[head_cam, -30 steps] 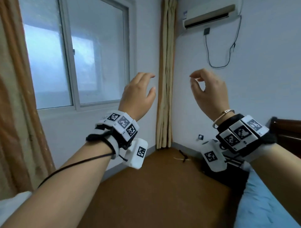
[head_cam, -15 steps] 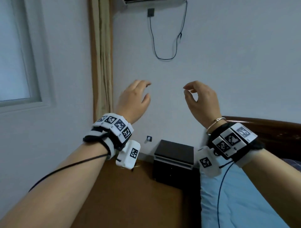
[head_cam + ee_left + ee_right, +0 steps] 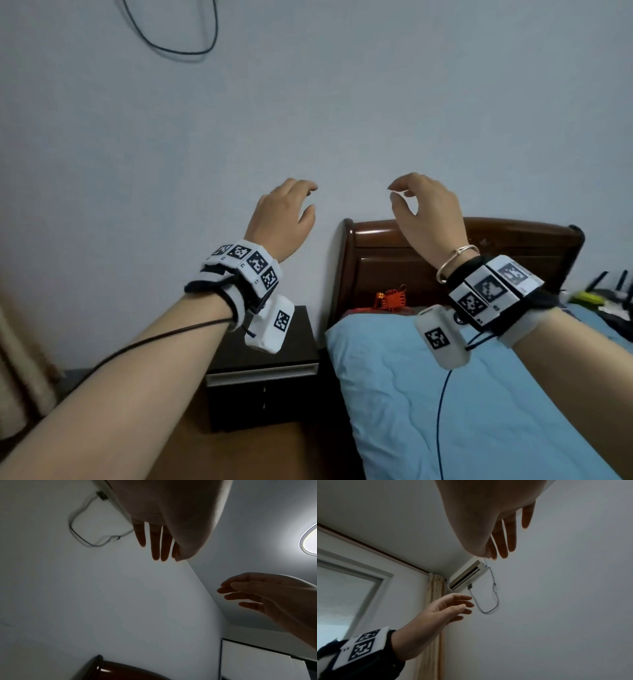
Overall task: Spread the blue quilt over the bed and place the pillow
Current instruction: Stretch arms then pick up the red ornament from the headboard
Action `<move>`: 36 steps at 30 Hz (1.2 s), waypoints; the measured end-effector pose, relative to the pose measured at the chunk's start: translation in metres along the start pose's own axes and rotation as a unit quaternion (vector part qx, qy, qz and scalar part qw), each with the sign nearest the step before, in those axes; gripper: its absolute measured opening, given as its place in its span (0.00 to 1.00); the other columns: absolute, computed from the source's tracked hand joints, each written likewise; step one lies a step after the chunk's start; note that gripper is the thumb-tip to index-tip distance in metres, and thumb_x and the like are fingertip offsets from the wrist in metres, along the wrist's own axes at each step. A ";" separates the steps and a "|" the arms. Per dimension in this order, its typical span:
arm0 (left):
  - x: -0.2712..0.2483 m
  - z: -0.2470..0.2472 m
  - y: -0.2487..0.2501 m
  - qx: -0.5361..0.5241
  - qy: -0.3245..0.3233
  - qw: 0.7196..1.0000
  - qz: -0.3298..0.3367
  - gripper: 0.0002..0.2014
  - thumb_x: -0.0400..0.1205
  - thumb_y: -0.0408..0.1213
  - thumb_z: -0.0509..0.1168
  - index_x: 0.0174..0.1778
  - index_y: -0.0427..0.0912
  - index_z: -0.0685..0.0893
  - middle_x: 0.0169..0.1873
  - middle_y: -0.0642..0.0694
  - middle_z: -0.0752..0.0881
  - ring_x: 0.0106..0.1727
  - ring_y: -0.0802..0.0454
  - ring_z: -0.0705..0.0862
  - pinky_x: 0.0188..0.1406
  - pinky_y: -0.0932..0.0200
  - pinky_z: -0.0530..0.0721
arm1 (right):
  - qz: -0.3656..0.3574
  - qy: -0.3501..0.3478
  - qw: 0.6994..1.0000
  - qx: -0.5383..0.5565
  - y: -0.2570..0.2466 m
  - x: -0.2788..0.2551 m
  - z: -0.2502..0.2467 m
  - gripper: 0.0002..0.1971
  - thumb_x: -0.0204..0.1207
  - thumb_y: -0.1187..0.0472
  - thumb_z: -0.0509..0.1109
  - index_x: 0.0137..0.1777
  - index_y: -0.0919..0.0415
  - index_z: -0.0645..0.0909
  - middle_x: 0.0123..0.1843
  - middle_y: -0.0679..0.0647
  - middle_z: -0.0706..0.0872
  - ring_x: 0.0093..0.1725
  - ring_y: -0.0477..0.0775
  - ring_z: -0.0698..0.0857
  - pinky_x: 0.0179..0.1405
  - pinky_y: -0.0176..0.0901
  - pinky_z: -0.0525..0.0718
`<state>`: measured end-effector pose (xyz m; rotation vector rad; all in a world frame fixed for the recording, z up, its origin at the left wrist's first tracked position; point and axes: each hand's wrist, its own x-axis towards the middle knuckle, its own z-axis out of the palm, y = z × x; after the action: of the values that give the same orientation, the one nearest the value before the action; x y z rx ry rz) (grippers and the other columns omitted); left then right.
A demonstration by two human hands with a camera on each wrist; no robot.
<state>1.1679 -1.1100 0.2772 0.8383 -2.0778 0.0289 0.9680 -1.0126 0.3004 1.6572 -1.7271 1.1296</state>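
The blue quilt point(image 3: 462, 411) lies over the bed at the lower right of the head view, reaching up to the dark wooden headboard point(image 3: 383, 253). No pillow shows in any view. Both hands are raised in the air in front of the wall, above the bed's head end. My left hand point(image 3: 284, 212) has relaxed, loosely bent fingers and holds nothing. My right hand point(image 3: 424, 212) is likewise empty, thumb and fingers apart. The wrist views show the left hand point(image 3: 159, 545) and the right hand point(image 3: 503, 540) with fingers hanging loose against the wall.
A black bedside cabinet point(image 3: 267, 377) stands left of the bed on the wooden floor point(image 3: 239, 455). An orange-red object point(image 3: 394, 298) sits against the headboard. A router and small items point(image 3: 603, 294) lie at the far right. An air conditioner point(image 3: 467, 574) and a curtain point(image 3: 435, 601) are up left.
The view has swung right from the window and curtain to the bed, headboard and cabinet. Both hands stay raised, empty and side by side.
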 end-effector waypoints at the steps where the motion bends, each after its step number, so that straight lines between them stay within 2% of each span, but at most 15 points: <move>1: 0.020 0.025 -0.011 -0.012 -0.007 1.000 0.010 0.17 0.83 0.37 0.59 0.68 0.43 0.78 0.63 0.47 0.83 0.61 0.48 0.84 0.66 0.46 0.78 | 0.010 0.001 1.000 -0.013 0.020 0.012 0.016 0.09 0.78 0.57 0.62 0.55 0.53 0.81 0.54 0.47 0.88 0.56 0.52 0.84 0.61 0.56 0.80; 6: 0.118 0.154 -0.064 -0.042 -0.034 0.997 0.046 0.17 0.83 0.38 0.58 0.69 0.44 0.77 0.64 0.48 0.82 0.63 0.50 0.83 0.68 0.49 0.76 | 0.040 0.004 0.997 -0.066 0.127 0.075 0.099 0.09 0.78 0.58 0.63 0.54 0.54 0.82 0.54 0.48 0.89 0.55 0.53 0.85 0.61 0.57 0.80; 11: 0.218 0.280 -0.111 -0.072 -0.065 0.994 0.052 0.18 0.84 0.38 0.57 0.70 0.44 0.76 0.66 0.48 0.81 0.65 0.49 0.81 0.71 0.49 0.75 | 0.076 -0.015 0.990 -0.121 0.234 0.139 0.188 0.09 0.78 0.58 0.63 0.54 0.55 0.82 0.54 0.50 0.89 0.55 0.55 0.85 0.60 0.58 0.80; 17: 0.303 0.432 -0.154 -0.114 -0.138 0.982 0.052 0.17 0.83 0.40 0.57 0.69 0.47 0.77 0.66 0.49 0.81 0.62 0.48 0.82 0.69 0.46 0.76 | 0.134 -0.060 0.975 -0.164 0.342 0.196 0.291 0.09 0.79 0.58 0.62 0.54 0.57 0.82 0.50 0.52 0.89 0.52 0.57 0.85 0.56 0.54 0.79; 21: 0.349 0.539 -0.170 -0.128 -0.190 0.970 0.076 0.17 0.84 0.40 0.58 0.69 0.45 0.77 0.67 0.49 0.81 0.66 0.48 0.81 0.68 0.47 0.74 | 0.198 -0.079 0.959 -0.187 0.422 0.206 0.355 0.09 0.78 0.58 0.61 0.53 0.55 0.81 0.50 0.52 0.89 0.52 0.58 0.86 0.56 0.56 0.81; 24: 0.367 0.634 -0.182 -0.146 -0.252 0.952 0.098 0.17 0.84 0.41 0.58 0.69 0.46 0.77 0.65 0.48 0.81 0.64 0.48 0.81 0.66 0.48 0.78 | 0.258 -0.097 0.939 -0.204 0.484 0.193 0.402 0.09 0.78 0.57 0.62 0.53 0.55 0.81 0.49 0.52 0.90 0.50 0.58 0.86 0.54 0.56 0.82; 28: 0.365 0.743 -0.193 -0.139 -0.344 0.924 0.092 0.16 0.84 0.42 0.57 0.67 0.46 0.77 0.63 0.47 0.82 0.63 0.46 0.81 0.63 0.46 0.80 | 0.345 -0.144 0.906 -0.201 0.553 0.161 0.458 0.10 0.78 0.58 0.62 0.54 0.55 0.82 0.50 0.52 0.90 0.51 0.59 0.87 0.55 0.58 0.82; 32: 0.348 0.826 -0.205 -0.114 -0.402 0.904 0.093 0.16 0.83 0.42 0.58 0.67 0.46 0.77 0.63 0.46 0.82 0.65 0.44 0.81 0.63 0.46 0.80 | 0.425 -0.167 0.874 -0.169 0.609 0.127 0.508 0.10 0.78 0.59 0.62 0.55 0.57 0.81 0.52 0.52 0.90 0.51 0.57 0.87 0.53 0.55 0.84; 36: 0.313 0.898 -0.219 -0.082 -0.448 0.886 0.087 0.15 0.83 0.42 0.59 0.66 0.45 0.77 0.62 0.45 0.81 0.66 0.42 0.80 0.62 0.46 0.79 | 0.481 -0.198 0.846 -0.118 0.655 0.082 0.560 0.09 0.77 0.62 0.63 0.54 0.60 0.81 0.53 0.57 0.89 0.53 0.62 0.86 0.52 0.52 0.83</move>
<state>0.5243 -1.7332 -0.1098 0.6007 -2.9600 -0.5248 0.4285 -1.5708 -0.0827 0.8481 -2.9915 0.8837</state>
